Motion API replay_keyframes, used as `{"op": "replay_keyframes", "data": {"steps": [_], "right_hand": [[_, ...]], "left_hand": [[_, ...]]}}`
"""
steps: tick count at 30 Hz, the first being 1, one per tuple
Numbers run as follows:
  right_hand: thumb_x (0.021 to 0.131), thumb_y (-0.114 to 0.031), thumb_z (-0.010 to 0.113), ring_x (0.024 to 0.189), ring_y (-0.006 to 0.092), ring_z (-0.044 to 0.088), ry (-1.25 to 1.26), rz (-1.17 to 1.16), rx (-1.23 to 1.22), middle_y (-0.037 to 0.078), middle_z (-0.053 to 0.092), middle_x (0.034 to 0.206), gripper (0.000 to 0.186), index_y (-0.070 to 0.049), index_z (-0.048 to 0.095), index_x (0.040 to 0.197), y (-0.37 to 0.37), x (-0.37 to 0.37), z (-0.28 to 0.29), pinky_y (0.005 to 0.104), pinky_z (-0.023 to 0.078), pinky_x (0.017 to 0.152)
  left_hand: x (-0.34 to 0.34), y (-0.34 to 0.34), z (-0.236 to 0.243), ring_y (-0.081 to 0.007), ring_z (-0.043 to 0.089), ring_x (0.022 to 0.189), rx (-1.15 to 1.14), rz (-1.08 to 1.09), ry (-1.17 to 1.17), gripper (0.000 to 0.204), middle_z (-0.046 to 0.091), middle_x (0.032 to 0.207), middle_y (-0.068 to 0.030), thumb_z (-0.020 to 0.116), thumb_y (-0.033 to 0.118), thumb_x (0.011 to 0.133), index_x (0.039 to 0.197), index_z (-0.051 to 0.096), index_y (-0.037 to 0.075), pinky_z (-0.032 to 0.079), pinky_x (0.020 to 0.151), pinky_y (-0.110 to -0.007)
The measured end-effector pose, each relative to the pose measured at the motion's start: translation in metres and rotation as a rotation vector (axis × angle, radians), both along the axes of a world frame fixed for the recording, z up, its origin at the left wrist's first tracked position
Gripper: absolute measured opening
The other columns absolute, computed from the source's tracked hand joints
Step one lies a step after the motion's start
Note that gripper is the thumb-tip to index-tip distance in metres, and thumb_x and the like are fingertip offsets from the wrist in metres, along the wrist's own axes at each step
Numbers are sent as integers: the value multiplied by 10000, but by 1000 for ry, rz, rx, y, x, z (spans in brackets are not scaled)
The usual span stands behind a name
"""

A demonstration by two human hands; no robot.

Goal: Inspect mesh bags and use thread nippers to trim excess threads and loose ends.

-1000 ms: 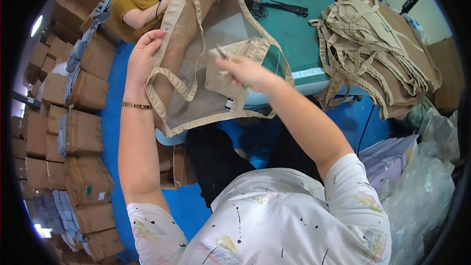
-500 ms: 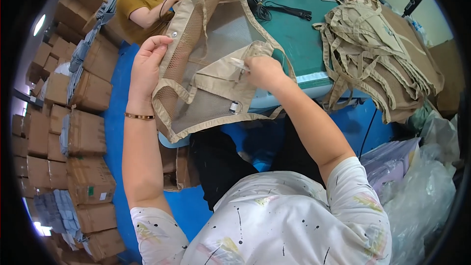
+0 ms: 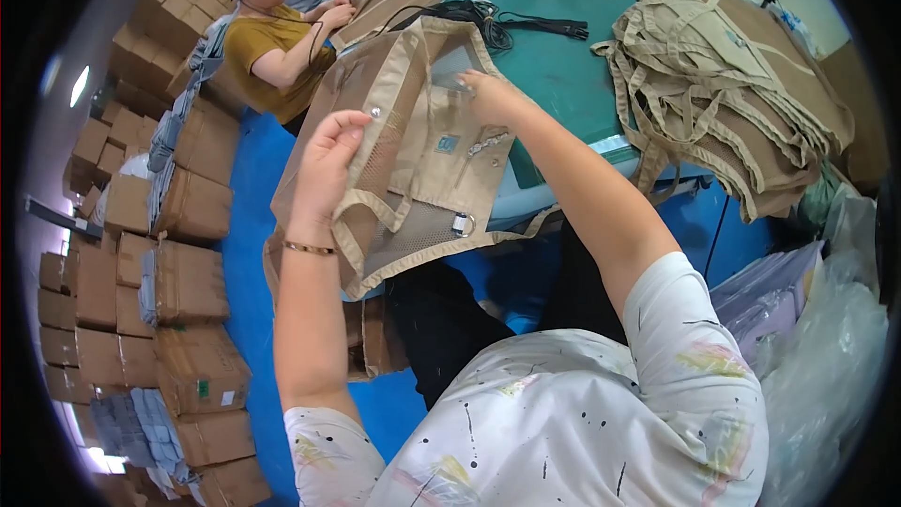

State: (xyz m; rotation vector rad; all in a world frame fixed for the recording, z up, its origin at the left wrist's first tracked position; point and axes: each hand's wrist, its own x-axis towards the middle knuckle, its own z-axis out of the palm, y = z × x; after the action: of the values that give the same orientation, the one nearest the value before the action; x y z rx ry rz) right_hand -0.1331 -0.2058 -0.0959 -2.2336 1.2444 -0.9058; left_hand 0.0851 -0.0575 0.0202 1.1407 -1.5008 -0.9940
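A beige mesh bag [image 3: 441,178] with fabric edging and straps hangs over the near table edge. Its rim is pinched beside a round metal snap [image 3: 375,113] by my left hand [image 3: 324,169], closed with thumb against fingers. My right hand [image 3: 493,101] is closed over the bag's flat fabric panel, around a small pale pointed tool [image 3: 450,84] whose kind is blurred. Below it, the panel carries a small blue-grey label [image 3: 447,144] and a short chain [image 3: 486,143]. A metal ring with a white tab [image 3: 463,223] sits at the lower mesh.
A green mat [image 3: 563,66] covers the table, with black cords [image 3: 544,23] on it. Stacked beige mesh bags [image 3: 723,94] drape over the right side. A co-worker [image 3: 277,47] sits at the far left, near piled cartons [image 3: 192,282]. Clear plastic [image 3: 826,319] lies at right.
The bag has turned, showing more of its panel, label and chain. My left hand has moved right and slightly down; my right hand has risen a little toward the panel's upper part.
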Motion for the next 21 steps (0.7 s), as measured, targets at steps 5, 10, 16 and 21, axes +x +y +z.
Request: {"op": "replay_keyframes", "data": {"steps": [5, 10, 16, 21], "right_hand": [[798, -89, 537, 1010, 322, 606, -718, -78, 695, 201, 560, 1229, 438, -68, 545, 1236, 11, -25, 18, 418, 506, 827], [833, -208, 599, 977, 354, 603, 169, -497, 28, 168, 602, 1110, 280, -49, 589, 1063, -11, -94, 16, 445, 510, 779], [790, -253, 643, 923, 321, 601, 305, -461, -456, 110, 613, 999, 263, -62, 604, 967, 22, -114, 10, 444, 502, 770], [806, -158, 639, 793, 301, 617, -66, -49, -33, 111, 611, 851, 157, -69, 629, 935, 135, -69, 9, 383, 497, 690]], "left_hand": [[-8, 15, -27, -31, 513, 845, 38, 104, 70, 183, 599, 947, 7, 503, 32, 929, 1101, 565, 47, 405, 781, -178], [-37, 23, -24, -44, 529, 840, 82, 205, 168, 253, 616, 923, -18, 485, 25, 932, 1183, 509, 42, 413, 773, -194], [-37, 19, -40, -53, 531, 804, 130, 225, 146, 272, 623, 905, -20, 481, 35, 934, 1205, 512, 35, 419, 731, -200], [-70, 28, -43, -40, 495, 673, 68, 183, -492, 282, 577, 742, 4, 527, 33, 887, 1165, 569, 38, 422, 629, -217]]}}
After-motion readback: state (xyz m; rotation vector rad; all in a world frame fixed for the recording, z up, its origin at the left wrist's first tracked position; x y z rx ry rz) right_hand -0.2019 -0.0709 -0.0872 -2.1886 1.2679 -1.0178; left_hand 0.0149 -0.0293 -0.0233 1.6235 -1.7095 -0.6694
